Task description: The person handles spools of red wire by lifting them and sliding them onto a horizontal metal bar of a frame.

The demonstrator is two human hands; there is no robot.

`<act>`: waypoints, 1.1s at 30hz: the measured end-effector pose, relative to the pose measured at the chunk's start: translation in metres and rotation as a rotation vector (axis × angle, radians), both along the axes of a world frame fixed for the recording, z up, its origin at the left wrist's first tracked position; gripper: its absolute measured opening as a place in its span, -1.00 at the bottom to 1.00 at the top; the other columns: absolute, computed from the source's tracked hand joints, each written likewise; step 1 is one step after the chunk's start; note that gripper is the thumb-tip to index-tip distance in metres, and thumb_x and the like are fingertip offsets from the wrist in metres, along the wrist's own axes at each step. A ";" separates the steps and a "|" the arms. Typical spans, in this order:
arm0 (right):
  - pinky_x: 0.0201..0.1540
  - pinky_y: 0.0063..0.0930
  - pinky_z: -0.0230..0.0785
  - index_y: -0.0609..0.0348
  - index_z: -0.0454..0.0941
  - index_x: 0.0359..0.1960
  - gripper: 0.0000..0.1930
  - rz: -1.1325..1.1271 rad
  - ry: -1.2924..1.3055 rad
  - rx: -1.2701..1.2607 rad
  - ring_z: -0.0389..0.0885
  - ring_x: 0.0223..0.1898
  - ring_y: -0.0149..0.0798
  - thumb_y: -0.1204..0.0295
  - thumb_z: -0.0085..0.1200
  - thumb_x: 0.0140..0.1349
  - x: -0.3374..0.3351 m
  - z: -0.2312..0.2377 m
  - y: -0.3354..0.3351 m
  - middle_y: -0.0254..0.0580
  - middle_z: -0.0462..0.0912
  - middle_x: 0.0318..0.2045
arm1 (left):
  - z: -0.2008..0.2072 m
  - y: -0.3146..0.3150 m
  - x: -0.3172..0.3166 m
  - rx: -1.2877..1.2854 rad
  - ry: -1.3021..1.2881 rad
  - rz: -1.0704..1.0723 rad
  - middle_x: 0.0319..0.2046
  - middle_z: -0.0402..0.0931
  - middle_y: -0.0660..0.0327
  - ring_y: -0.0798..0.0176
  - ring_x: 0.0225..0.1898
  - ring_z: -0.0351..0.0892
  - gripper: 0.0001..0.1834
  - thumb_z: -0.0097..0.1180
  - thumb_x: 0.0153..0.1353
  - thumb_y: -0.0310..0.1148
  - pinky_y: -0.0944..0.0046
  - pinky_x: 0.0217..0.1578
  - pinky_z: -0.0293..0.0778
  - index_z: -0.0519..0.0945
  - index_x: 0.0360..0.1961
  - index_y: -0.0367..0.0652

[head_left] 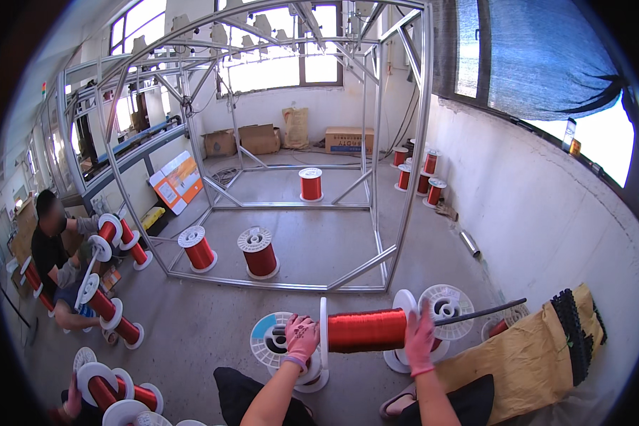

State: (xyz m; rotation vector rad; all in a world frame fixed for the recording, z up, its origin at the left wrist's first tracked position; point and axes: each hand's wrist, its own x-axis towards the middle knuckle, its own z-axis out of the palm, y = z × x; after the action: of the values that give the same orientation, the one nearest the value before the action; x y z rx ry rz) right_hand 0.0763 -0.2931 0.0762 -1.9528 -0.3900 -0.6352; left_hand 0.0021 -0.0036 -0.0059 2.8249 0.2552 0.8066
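A large spool of red wire with white flanges lies sideways in front of me, with a dark rod running through its core and sticking out far to the right. My left hand, in a pink glove, is closed around the rod's short left end, close against the left flange. My right hand, also gloved in pink, grips the rim of the right flange; some of its fingers are hidden. Beneath the spool's two ends stand two upright spools, the left one with a blue label and the right one.
A metal frame stands ahead, with red wire spools around and inside it. A brown sack lies at right. At left, a person sits among more spools. Others stand along the right wall.
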 end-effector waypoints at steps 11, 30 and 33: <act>0.27 -0.27 0.24 0.41 0.29 0.27 -0.54 0.053 0.138 0.219 0.43 0.22 0.05 0.35 -0.10 0.44 -0.024 -0.002 -0.016 0.20 0.44 0.19 | 0.001 0.004 -0.003 0.002 -0.044 -0.006 -0.29 0.67 0.18 0.14 -0.05 0.57 -0.64 -0.03 0.29 -0.18 0.06 0.24 0.21 0.71 -0.46 -0.14; 0.31 -0.29 0.20 0.41 0.20 0.32 -0.53 -0.015 0.273 -0.082 0.36 0.27 0.10 0.40 -0.19 0.46 -0.046 -0.036 -0.006 0.19 0.37 0.26 | 0.005 0.004 -0.005 0.014 -0.055 -0.004 -0.32 0.67 0.19 0.14 -0.08 0.58 -0.62 -0.04 0.30 -0.20 0.06 0.23 0.22 0.71 -0.50 -0.16; 0.29 -0.25 0.22 0.39 0.21 0.33 -0.53 -0.082 0.633 -0.583 0.37 0.27 0.11 0.40 -0.21 0.46 -0.070 -0.216 -0.101 0.19 0.38 0.26 | 0.005 -0.022 0.014 -0.018 -0.095 -0.055 -0.33 0.67 0.18 0.15 -0.07 0.57 -0.64 -0.03 0.27 -0.20 0.06 0.23 0.22 0.71 -0.51 -0.15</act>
State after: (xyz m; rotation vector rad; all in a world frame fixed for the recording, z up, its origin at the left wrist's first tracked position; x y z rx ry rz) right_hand 0.0061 -0.3938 -0.1396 -2.5985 -0.0937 0.0945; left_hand 0.0162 -0.0260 -0.0010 2.7542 0.1696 0.9191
